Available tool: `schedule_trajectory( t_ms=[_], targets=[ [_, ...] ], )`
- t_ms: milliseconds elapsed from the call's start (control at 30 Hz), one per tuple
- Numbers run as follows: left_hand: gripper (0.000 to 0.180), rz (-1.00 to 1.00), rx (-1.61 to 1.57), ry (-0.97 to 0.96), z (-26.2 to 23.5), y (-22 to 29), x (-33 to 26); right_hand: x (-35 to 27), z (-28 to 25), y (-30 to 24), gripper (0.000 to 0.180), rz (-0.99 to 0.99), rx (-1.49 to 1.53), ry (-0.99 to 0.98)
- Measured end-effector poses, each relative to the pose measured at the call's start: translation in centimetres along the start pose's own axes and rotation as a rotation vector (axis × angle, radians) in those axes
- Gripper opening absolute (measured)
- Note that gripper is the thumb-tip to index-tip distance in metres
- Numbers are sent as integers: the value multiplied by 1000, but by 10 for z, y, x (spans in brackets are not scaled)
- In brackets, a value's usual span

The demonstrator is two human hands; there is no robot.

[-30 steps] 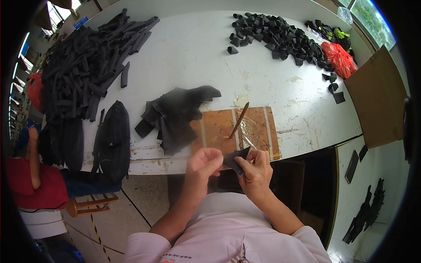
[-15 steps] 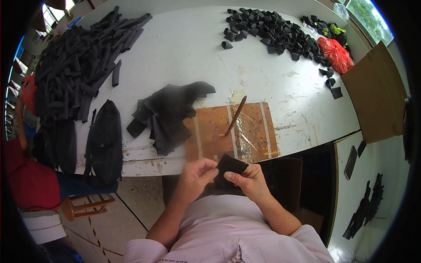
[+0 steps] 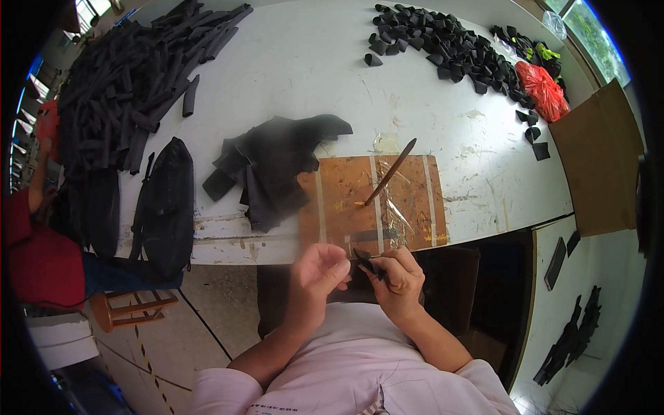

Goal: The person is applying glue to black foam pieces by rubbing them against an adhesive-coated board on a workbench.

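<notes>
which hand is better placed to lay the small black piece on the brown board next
Probably the right hand: it pinches the small black piece near the close edge of the brown board. The left hand is beside the piece; whether it touches it is unclear.

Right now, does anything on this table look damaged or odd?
Mostly wear: the white tabletop is scuffed, with brownish marks along its front edge, and the brown rectangular board bears dark marks and crinkled, shiny clear film.
</notes>
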State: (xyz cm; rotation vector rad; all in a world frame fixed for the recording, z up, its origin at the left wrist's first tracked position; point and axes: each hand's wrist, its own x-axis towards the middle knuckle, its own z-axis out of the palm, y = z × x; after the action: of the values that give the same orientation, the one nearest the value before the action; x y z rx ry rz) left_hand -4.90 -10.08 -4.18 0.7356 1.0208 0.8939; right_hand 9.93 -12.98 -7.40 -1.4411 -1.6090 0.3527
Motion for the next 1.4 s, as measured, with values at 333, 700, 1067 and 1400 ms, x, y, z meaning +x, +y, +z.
schedule_trajectory(
  t_ms=[333,700,1067,1400],
  targets=[
    [14,-199,21,-20,-5,-2,10,5,-3,5,33,-229,-125,-63],
    [4,313,410,45,2,-17,6,9,-16,-17,42,226,359,-323],
    [9,646,763,195,9,-7,3,22,-12,-35,11,286,309,-222],
    [7,624,778,210,7,-24,6,11,6,-17,13,83,54,-152]
  ],
)
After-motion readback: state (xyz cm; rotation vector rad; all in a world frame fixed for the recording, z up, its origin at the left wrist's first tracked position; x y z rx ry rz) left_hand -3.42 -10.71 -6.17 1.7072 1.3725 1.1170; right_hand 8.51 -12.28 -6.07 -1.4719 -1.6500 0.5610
